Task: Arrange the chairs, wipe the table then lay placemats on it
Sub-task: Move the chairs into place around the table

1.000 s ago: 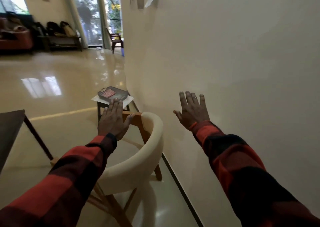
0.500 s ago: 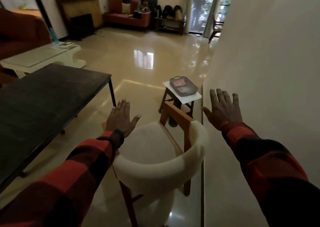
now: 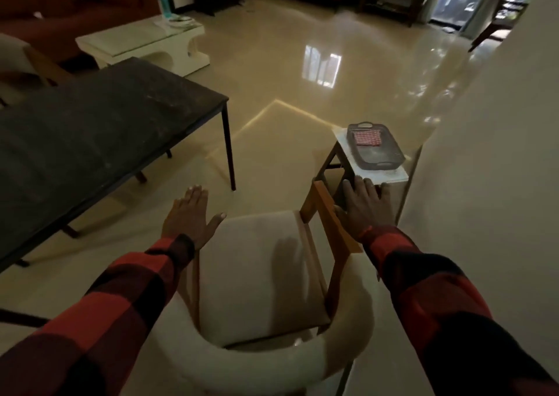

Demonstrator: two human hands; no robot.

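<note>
- The left hand (image 3: 190, 217) is spread flat, palm down, fingers straight and close together with the thumb angled out; it holds nothing and sits at the left edge of the armchair (image 3: 257, 277), whether on the frame or just above it I cannot tell.
- The right hand (image 3: 364, 206) is likewise flat with fingers extended, gripping nothing; it lies over the armchair's right wooden armrest (image 3: 325, 211), its thumb at the rail, though contact cannot be confirmed.
- Both forearms wear red-and-black checked sleeves (image 3: 127, 289) reaching in from the bottom corners.
- The armchair stands between the arms, its cream seat cushion facing away from the viewer and its curved cream backrest nearest the camera.
- Just beyond the right hand is a small side table (image 3: 390, 176) with a white top, standing beside the pale wall (image 3: 484, 153).
- On that side table rests a dark tray (image 3: 384, 153), and in the tray's far end lies a folded red-and-white checked cloth (image 3: 367, 138).
- To the left, apart from the armchair, stands the dark table (image 3: 90, 126) on thin black legs.
- Behind it are a white coffee table (image 3: 139, 44) and a red sofa (image 3: 60, 5), on a glossy beige floor (image 3: 287, 93).
</note>
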